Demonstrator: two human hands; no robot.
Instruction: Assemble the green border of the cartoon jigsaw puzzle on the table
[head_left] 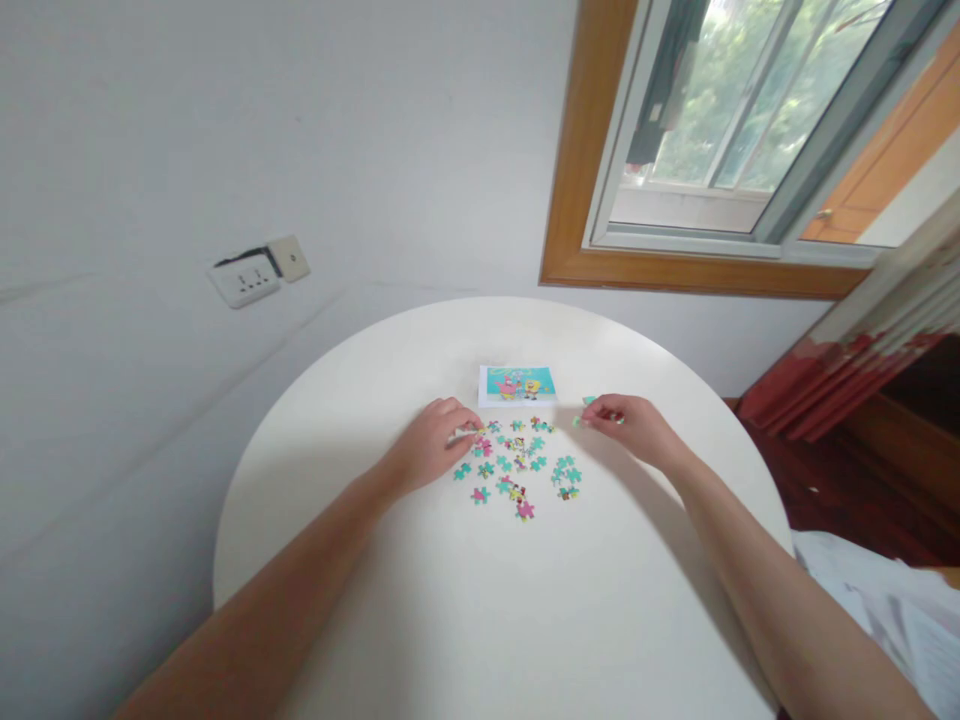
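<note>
**A:** What are the fingers on the right doing?

**B:** The right hand (628, 422) has its thumb and forefinger pinched almost shut on a teal piece (578, 421), at 2 o'clock from the loose puzzle pieces (517, 465). The palm faces down and the wrist is low over the table. The forearm runs back toward 5 o'clock.

**A:** And the left?

**B:** The left hand (429, 448) is curled, knuckles up, with its fingertips (466, 432) down on the 10 o'clock edge of the scatter, touching pieces there. I cannot tell whether it grips one. That forearm stretches back toward 7 o'clock.

**A:** How many of each thing?

**B:** There are 2 hands and 1 round white table (525, 620). 1 picture card (517, 384) lies flat at 12 o'clock, just beyond the scatter. The loose pieces are too small for an exact count, but there are more than 15, mostly teal with some pink and yellow, spread between the 2 hands.
</note>
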